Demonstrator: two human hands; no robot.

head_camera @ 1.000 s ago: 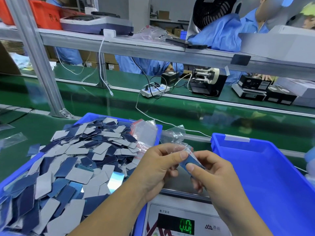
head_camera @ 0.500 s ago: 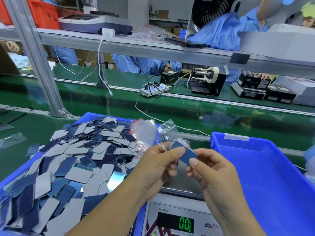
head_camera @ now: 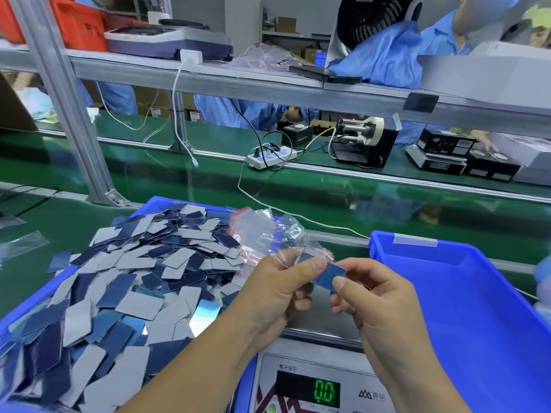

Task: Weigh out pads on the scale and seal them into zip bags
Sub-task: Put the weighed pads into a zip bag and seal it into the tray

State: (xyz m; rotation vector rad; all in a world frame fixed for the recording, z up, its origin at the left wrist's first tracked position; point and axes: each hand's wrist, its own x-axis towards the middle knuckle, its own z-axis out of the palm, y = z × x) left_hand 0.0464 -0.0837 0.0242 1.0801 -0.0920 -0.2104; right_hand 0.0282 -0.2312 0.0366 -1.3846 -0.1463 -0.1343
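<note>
Above the grey scale (head_camera: 316, 368), which reads 0.0, the left hand (head_camera: 277, 290) and right hand (head_camera: 375, 296) pinch a small blue rectangular pad (head_camera: 328, 274) at a thin clear zip bag (head_camera: 295, 236). Both look light; the film slippery, best gripped at the edges.

Scale (head_camera: 316, 380) display reads 0.0; panel print too small.

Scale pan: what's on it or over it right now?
Both hands, left hand and right hand, pinch a blue pad and clear zip bag above the scale. The display reads 0.0. The hands cover most of the pan.
</note>
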